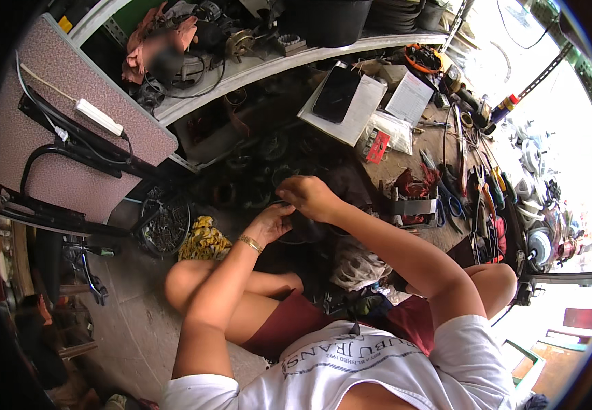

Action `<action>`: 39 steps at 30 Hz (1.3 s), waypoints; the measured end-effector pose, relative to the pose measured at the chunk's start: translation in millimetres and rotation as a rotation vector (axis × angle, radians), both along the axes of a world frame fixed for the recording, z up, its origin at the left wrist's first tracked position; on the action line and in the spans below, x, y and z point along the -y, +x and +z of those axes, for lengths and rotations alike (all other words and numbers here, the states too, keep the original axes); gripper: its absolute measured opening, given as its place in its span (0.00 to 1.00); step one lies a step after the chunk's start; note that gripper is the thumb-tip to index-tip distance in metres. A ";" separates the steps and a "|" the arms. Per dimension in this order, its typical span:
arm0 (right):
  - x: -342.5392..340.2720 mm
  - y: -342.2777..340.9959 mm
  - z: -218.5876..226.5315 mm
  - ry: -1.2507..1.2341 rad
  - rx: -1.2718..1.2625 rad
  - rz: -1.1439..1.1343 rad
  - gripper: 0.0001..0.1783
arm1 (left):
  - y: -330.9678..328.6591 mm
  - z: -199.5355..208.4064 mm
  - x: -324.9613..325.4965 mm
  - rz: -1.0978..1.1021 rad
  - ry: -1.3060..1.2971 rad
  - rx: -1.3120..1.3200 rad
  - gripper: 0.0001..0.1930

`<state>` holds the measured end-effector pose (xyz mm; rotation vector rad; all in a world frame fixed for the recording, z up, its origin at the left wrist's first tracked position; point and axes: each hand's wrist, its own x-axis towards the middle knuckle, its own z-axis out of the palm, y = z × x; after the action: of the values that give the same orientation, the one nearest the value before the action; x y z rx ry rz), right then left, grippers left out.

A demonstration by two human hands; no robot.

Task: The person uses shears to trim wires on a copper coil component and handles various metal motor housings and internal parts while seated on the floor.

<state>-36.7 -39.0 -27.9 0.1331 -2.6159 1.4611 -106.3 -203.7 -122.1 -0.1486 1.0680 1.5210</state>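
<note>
2 hands are held just beside each other: left hand (272,223), right hand (307,197). Table (386,171) placed right; on it, phone (337,93) laid on notebook (359,115), scissors (454,206) set nearer. Beyond hands, bucket (330,26) stood on shelf (258,74). Left of hands, container (189,227) placed, cloth (204,240) laid alongside.

White dark-lettered T-shirt (439,383), maroon shorts (289,321), gold-coloured wristband (250,242), yellow patterned cloth (206,240), black phone (337,93), speckled pinkish panel (71,75)

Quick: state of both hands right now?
Left hand, gold-coloured wristband above it: fingers curled; whether it holds anything cannot be told.
Right hand: fingers bent, beside the left; grip cannot be told against the dark background.
</note>
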 end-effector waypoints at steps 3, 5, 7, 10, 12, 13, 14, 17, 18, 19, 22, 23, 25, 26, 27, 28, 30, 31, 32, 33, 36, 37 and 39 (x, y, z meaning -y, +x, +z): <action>5.0 -31.6 -38.1 0.102 0.158 0.121 0.16 | 22.3 6.4 -16.4 -0.015 -0.059 -0.070 0.11; 7.1 -47.8 -43.8 0.209 0.332 0.266 0.19 | 40.2 14.5 -15.0 -0.090 0.028 0.003 0.14; 17.8 -55.4 -29.1 0.380 0.549 0.479 0.21 | 58.6 4.8 -0.8 -0.057 -0.049 0.018 0.16; 13.4 -46.1 -56.9 0.551 0.539 0.611 0.24 | 72.9 16.6 -1.5 -0.008 -0.032 -0.005 0.14; 23.1 -34.6 -56.0 0.607 0.506 0.584 0.26 | 73.9 9.6 10.9 0.125 0.035 -0.041 0.14; 28.1 -37.3 -55.0 0.602 0.529 0.604 0.26 | 73.5 5.8 16.1 0.188 0.069 -0.059 0.14; 29.4 -40.1 -55.2 0.599 0.552 0.617 0.26 | 72.4 5.0 18.0 0.175 0.035 -0.040 0.14; 29.9 -41.7 -58.6 0.579 0.530 0.617 0.26 | 69.2 1.4 23.0 0.152 -0.018 0.010 0.14; 30.8 -41.7 -61.4 0.570 0.505 0.607 0.25 | 70.0 -0.9 23.1 0.159 -0.003 0.022 0.15; 33.1 -42.8 -64.0 0.545 0.495 0.602 0.25 | 69.8 -2.7 24.4 0.165 0.012 0.034 0.15; 26.9 -45.4 -69.6 0.483 0.479 0.584 0.24 | 63.4 0.0 19.7 0.169 0.015 0.049 0.14; 27.3 -47.1 -65.2 0.466 0.474 0.590 0.24 | 61.4 -1.6 19.8 0.175 -0.004 0.040 0.14; 27.7 -50.5 -55.4 0.442 0.459 0.614 0.24 | 58.1 -4.7 18.3 0.186 -0.041 0.023 0.14; 23.9 -48.5 -52.0 0.435 0.459 0.630 0.24 | 57.6 0.9 15.1 0.148 -0.024 0.001 0.14; 19.9 -46.0 -48.1 0.428 0.459 0.645 0.24 | 55.3 7.2 13.5 0.109 -0.008 -0.021 0.15; 16.1 -43.9 -43.8 0.432 0.481 0.579 0.24 | 52.8 13.8 12.1 0.069 0.009 -0.042 0.15; 18.4 -36.7 -28.4 0.417 0.526 0.453 0.25 | 50.9 51.7 12.3 0.005 0.103 -0.082 0.17; 24.1 -31.4 -7.4 0.413 0.548 0.396 0.25 | 51.6 76.0 16.3 -0.026 0.142 -0.093 0.18; 25.8 -25.7 20.4 0.412 0.573 0.333 0.25 | 52.0 104.4 18.7 -0.056 0.140 -0.146 0.18; 19.9 -18.3 44.0 0.372 0.507 0.316 0.25 | 51.2 137.4 16.2 -0.103 0.151 -0.205 0.19; 0.5 -18.0 74.8 0.273 0.316 0.326 0.20 | 49.9 229.1 7.3 -0.221 0.131 -0.288 0.18; 3.5 -8.3 112.7 0.444 0.138 0.369 0.11 | 49.3 260.9 9.9 -0.219 0.154 -0.299 0.17; -0.4 29.9 206.1 0.343 0.243 0.083 0.12 | 51.7 331.5 0.5 -0.389 0.221 -0.427 0.15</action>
<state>-6.9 -38.6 178.2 0.1064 -3.0758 1.0963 -54.6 -204.2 209.4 0.5313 1.1675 1.3278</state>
